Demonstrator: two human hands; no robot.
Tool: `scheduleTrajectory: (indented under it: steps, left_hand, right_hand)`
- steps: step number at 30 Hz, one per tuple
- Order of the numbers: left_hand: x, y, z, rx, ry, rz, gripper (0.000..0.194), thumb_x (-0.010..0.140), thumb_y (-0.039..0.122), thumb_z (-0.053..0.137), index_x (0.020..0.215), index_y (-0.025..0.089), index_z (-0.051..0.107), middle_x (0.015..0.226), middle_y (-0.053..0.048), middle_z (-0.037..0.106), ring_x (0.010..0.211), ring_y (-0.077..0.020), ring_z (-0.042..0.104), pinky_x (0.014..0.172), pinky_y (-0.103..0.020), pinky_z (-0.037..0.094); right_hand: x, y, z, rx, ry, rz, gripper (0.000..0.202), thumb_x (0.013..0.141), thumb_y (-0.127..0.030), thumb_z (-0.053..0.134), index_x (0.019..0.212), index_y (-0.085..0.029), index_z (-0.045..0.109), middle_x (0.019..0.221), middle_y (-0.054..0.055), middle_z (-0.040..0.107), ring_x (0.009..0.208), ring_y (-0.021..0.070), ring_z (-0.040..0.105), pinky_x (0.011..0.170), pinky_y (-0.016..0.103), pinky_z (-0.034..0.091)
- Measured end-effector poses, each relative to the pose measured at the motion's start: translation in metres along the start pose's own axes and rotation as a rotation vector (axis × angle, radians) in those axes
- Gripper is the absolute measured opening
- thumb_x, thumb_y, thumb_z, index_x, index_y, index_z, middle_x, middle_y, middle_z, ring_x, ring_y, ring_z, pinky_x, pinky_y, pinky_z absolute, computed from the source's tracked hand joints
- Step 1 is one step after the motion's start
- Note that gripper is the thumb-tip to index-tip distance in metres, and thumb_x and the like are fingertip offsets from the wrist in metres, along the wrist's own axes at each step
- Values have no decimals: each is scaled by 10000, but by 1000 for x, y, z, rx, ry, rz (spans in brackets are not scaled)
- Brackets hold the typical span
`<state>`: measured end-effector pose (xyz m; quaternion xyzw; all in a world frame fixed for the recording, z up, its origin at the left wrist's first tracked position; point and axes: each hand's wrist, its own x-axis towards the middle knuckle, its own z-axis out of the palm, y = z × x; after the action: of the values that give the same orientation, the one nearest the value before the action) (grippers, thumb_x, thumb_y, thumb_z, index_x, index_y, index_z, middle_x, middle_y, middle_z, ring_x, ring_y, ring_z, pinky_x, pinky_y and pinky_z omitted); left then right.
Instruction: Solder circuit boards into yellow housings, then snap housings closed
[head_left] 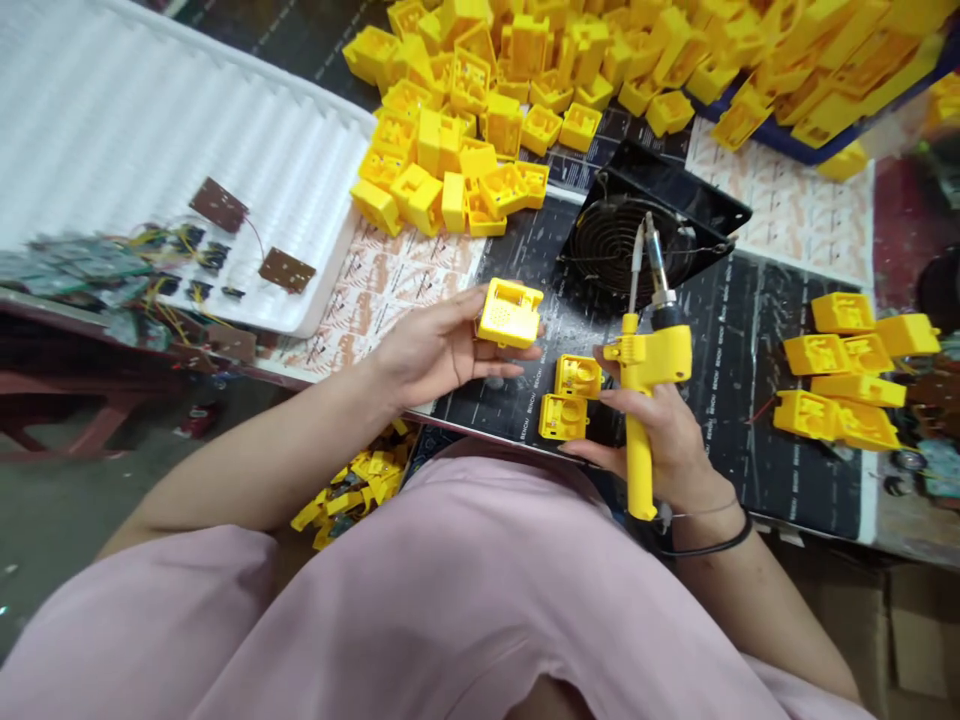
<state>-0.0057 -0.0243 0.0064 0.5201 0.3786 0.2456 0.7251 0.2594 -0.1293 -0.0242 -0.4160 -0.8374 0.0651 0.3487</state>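
Observation:
My left hand [439, 345] holds a small yellow plastic housing [510, 318] between thumb and fingers above the table's front edge. The housing has an open recess and a patch of small holes. In my right hand [671, 435] is a yellow soldering gun [639, 430], its metal tip and feed tube pointing away from me. Two more yellow housings, one [579, 377] behind the other [564, 416], lie by my right fingertips, open side up. The right thumb and fingers are spread around the gun's grip, which partly hides them.
A black fan [615, 245] stands just beyond the soldering tip. Yellow housings [450, 140] are heaped at the back, more filling a blue bin [795, 140]. Several housings [844, 355] sit at right. On the left, a white ridged tray [300, 190] carries brown circuit boards [287, 270] and wires.

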Motion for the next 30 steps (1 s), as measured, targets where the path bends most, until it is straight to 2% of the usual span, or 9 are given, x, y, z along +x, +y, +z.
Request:
scheduleTrajectory:
  steps: [1,3,8,13,18,23,26,28,30]
  left_hand:
    - [0,-2,0,-150,1,-76,491,1016,485,410,1382,190,550,1286,-169,725,1088,-291,760,898,-442,617]
    - [0,-8,0,-315,8,-135,426,982,436,539,1352,224,533,1320,-139,710,1119,-281,751,949,-445,612]
    - [-3,-18,1,-462,-61,-143,433,874,328,709,1268,267,542,1304,-84,709,1128,-275,744,934,-435,615]
    - [-5,-18,6,-511,-91,-242,374,935,397,626,1262,233,550,1247,-123,741,1110,-286,753,947,-448,600]
    - [-7,-20,9,-516,-125,-321,422,958,452,549,1313,225,537,1238,-141,747,1055,-297,768,947,-473,582]
    - [-9,-21,10,-502,-169,-296,382,942,412,530,1277,231,559,1280,-122,737,1047,-289,769,932,-469,591]
    - [-13,-26,9,-313,-206,-155,472,942,427,527,1369,226,540,1338,-143,711,1121,-311,747,944,-489,596]
    - [-16,-34,6,-2,-238,107,474,949,393,554,1392,224,567,1405,-158,675,1251,-323,688,1040,-513,558]
    - [-19,-43,-1,393,-333,412,406,930,307,600,1326,234,651,1444,-153,656,1382,-325,595,1168,-532,465]
  right_hand:
    - [0,0,0,-7,8,-8,685,843,-390,851,1404,-254,481,1225,135,722,1129,326,724,889,460,613]
    - [0,-1,0,-23,11,-8,668,845,-384,850,1390,-256,486,1170,119,735,1064,313,741,860,449,620]
    - [-1,-3,1,-19,21,4,640,851,-375,841,1370,-255,487,1128,122,732,1023,317,749,849,464,630]
    - [-2,-5,4,-2,38,30,631,861,-360,834,1385,-278,493,1070,73,742,882,277,756,799,441,633]
    - [-4,-7,5,17,52,45,593,859,-352,835,1364,-290,529,1119,78,749,930,278,765,813,426,638]
    - [-5,-8,5,-6,74,21,591,858,-328,836,1354,-272,520,1173,106,751,1023,287,766,847,423,652]
    - [-6,-8,5,-21,88,21,552,873,-338,823,1335,-271,528,1146,101,761,991,280,774,839,423,659]
    - [-8,-8,4,-18,86,20,551,867,-319,829,1329,-262,534,1161,112,761,1028,294,770,849,434,660]
    - [-9,-9,3,-11,80,15,558,856,-294,838,1322,-241,536,1175,130,758,1063,311,764,853,440,659]
